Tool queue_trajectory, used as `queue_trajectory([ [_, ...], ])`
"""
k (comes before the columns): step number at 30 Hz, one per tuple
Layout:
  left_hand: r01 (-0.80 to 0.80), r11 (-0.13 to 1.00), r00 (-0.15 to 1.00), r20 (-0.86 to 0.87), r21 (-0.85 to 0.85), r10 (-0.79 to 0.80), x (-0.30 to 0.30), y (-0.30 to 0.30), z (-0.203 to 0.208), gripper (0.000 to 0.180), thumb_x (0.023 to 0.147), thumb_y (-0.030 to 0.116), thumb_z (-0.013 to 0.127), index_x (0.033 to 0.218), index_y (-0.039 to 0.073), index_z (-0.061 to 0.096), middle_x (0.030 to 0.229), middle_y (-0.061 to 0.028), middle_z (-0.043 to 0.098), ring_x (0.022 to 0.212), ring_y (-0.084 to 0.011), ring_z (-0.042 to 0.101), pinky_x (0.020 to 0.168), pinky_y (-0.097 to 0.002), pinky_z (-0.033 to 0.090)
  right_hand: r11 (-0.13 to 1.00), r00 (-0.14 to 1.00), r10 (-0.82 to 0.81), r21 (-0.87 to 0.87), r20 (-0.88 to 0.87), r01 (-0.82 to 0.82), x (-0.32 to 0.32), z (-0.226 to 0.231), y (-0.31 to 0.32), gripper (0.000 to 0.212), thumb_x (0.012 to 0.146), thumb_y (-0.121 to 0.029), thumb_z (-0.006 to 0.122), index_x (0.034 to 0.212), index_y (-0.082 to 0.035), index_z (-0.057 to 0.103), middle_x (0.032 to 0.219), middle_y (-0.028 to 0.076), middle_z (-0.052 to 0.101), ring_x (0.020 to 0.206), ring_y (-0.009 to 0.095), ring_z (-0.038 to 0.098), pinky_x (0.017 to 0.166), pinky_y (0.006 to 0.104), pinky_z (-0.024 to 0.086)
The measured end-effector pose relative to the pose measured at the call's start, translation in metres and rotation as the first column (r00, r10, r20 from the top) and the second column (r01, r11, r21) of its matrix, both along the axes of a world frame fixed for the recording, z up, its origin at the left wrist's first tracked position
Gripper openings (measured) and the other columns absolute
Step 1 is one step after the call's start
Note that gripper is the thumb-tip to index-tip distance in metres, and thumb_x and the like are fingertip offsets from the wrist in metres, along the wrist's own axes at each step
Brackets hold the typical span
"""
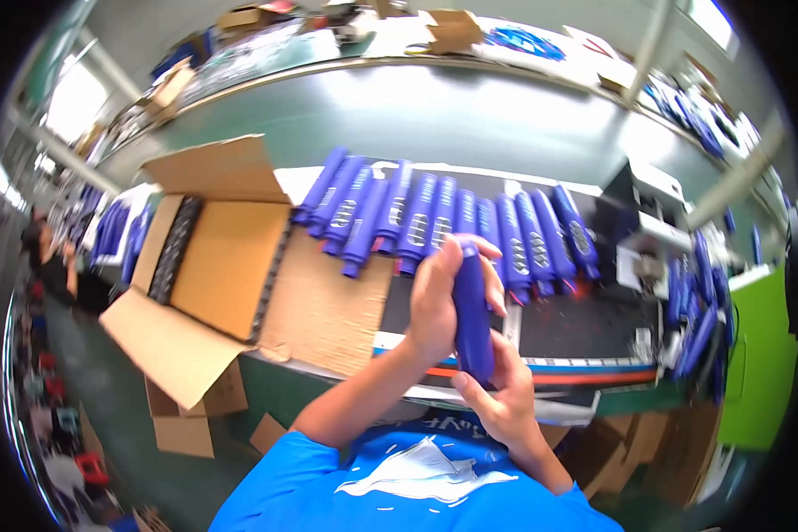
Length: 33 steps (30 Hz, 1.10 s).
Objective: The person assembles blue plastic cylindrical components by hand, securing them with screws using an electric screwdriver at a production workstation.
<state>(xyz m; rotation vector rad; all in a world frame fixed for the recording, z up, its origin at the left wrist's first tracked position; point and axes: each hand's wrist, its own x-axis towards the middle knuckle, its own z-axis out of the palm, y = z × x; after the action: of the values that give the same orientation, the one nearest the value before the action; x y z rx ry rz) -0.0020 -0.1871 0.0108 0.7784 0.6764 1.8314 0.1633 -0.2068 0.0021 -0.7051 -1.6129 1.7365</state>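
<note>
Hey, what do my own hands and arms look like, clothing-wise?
Your left hand and right hand are ungloved, with bare wrists and forearms. You wear a bright blue shirt with short sleeves and a white print on the front.

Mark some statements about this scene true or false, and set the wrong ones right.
1. The left hand and right hand hold one purple device. True.
2. The left hand is at the device's near end, by the shirt. False: it is at the far end, the right hand at the near one.
3. Other devices lie side by side beyond the hands. True.
4. A box stands to the left of the hands. True.
5. The box is closed. False: it stands open.
6. The other devices lie inside the box. False: they lie outside, to its right.
</note>
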Motion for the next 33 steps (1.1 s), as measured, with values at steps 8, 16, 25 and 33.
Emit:
queue_trajectory([
  [8,-0.631,0.747,0.639,-0.687,-0.211,0.346,-0.042,-0.131,-0.005,0.022,0.097,0.004,0.057,0.119,0.000,0.062,0.113,-0.0096,0.063,0.102,-0.0161,0.063,0.093,-0.0295,0.050,0.616,0.775,-0.527,0.785,0.349,0.066,0.017,0.041,0.093,0.044,0.088,-0.021,0.071,0.121,0.007,0.061,0.097,0.024,0.069,0.084,0.035,0.071,0.077,0.0405,0.055],
  [16,-0.921,0.310,0.197,-0.969,-0.235,-0.148,-0.178,-0.257,0.112,0.023,0.091,0.013,0.064,0.109,-0.002,0.063,0.106,-0.0185,0.063,0.100,-0.0317,0.062,0.088,-0.0409,0.049,0.146,0.360,-0.901,0.949,0.244,-0.278,-0.002,0.036,0.169,0.046,0.086,-0.036,0.070,0.115,-0.001,0.067,0.088,0.014,0.068,0.082,0.032,0.066,0.071,0.0424,0.054],
  [25,-0.960,0.253,-0.097,-0.702,-0.122,-0.706,-0.440,-0.309,0.101,0.028,0.084,0.018,0.059,0.101,-0.002,0.069,0.104,-0.0283,0.068,0.103,-0.0410,0.065,0.091,-0.0465,0.051,0.264,0.149,-0.920,0.855,0.362,-0.446,0.015,0.027,0.153,0.062,0.081,-0.024,0.071,0.138,-0.004,0.054,0.122,0.012,0.052,0.117,0.029,0.047,0.095,0.0434,0.041],
  [33,-0.983,0.128,-0.183,-0.605,0.133,-0.775,-0.423,-0.293,0.038,0.026,0.088,0.018,0.061,0.105,0.000,0.068,0.109,-0.0243,0.066,0.105,-0.0408,0.063,0.091,-0.0490,0.051,0.095,0.488,-0.832,0.934,0.265,-0.346,-0.008,0.042,0.132,0.041,0.083,-0.012,0.070,0.123,-0.005,0.065,0.128,0.014,0.056,0.121,0.032,0.049,0.100,0.0463,0.039],
])
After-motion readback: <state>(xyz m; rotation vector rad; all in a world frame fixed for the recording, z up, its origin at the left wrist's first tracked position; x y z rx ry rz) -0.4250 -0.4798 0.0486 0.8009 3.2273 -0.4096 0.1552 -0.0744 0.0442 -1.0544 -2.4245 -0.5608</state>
